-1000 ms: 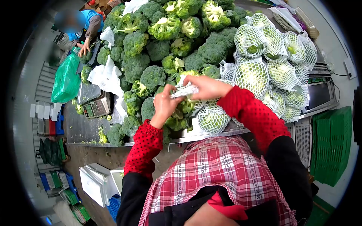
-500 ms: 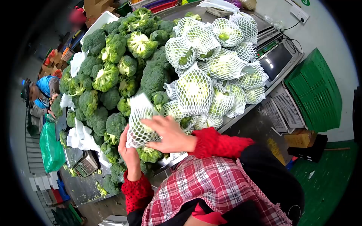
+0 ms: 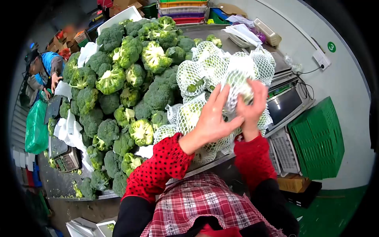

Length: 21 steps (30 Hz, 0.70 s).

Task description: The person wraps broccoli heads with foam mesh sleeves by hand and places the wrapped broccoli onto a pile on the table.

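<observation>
Left hand (image 3: 213,121) and right hand (image 3: 253,107) moved rightward, half-open around netted broccoli (image 3: 237,81) above the metal table (image 3: 55,182) by crates (image 3: 319,138).

Left grip (image 3: 212,118) and right grip (image 3: 254,104) at netted broccoli (image 3: 238,81), loose broccoli heap (image 3: 112,100)

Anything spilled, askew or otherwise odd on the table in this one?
Slightly: broccoli scraps lie loose on the metal table near the scale. They look like spilled trimmings because they are small fragments, unlike the large heads in the broccoli pile. Nothing else clearly stands out.
</observation>
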{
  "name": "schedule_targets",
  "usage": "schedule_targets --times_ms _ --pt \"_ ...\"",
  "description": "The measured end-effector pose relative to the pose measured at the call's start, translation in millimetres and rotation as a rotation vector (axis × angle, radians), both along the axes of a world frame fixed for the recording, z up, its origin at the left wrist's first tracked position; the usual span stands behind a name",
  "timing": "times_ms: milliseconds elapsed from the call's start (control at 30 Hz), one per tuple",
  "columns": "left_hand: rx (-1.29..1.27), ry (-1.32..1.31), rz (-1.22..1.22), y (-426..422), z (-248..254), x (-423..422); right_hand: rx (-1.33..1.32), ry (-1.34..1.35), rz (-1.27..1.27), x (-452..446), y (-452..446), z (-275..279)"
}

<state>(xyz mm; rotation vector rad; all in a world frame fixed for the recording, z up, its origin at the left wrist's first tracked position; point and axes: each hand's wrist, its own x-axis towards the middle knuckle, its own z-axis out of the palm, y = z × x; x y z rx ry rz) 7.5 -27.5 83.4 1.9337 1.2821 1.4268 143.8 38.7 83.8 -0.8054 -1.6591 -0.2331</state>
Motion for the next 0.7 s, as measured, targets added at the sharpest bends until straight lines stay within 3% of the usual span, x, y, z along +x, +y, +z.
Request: schedule_targets --times_ms 100,167,200,233,267,300,333,400,467,533,567,600,633,700 --pt "0.043 0.042 0.145 31 30 -9 0.005 -0.162 -0.072 -20 52 29" --pt "0.082 0.058 0.142 27 6 -12 0.154 -0.385 -0.089 -19 150 -30" --pt "0.017 0.105 0.132 6 3 -6 0.055 -0.55 -0.267 2 195 -40" --pt "-0.005 0.162 0.037 -13 -11 -4 -0.189 -0.46 -0.316 34 252 -54" --pt "-0.067 0.262 0.003 -36 -4 -14 -0.399 -0.248 -0.078 59 277 -31" --pt "-0.039 0.237 0.116 -76 -23 -30 -0.143 -0.401 -0.215 38 263 -28" --pt "0.011 0.237 0.159 -94 -39 -43 -0.166 -0.482 -0.077 59 259 -32" --pt "-0.089 0.171 0.267 -153 -59 -91 -0.078 -0.319 0.049 61 191 -54" --pt "-0.126 0.063 0.619 -219 -78 -144 0.209 -0.39 -0.113 46 88 -82" --pt "-0.177 0.203 1.066 -277 -91 -202 -0.18 -0.377 -0.208 77 80 -167" --pt "-0.187 0.311 1.267 -297 -92 -233 -0.254 -0.416 -0.234 80 82 -172" --pt "-0.409 0.297 1.417 -313 -97 -265 -0.319 -0.452 -0.261 76 89 -173" --pt "-0.426 0.42 1.498 -324 -107 -291 -0.497 -0.34 -0.159 57 77 -140" --pt "-0.537 0.582 1.577 -339 -139 -339 -0.405 -0.42 -0.021 64 70 -107"
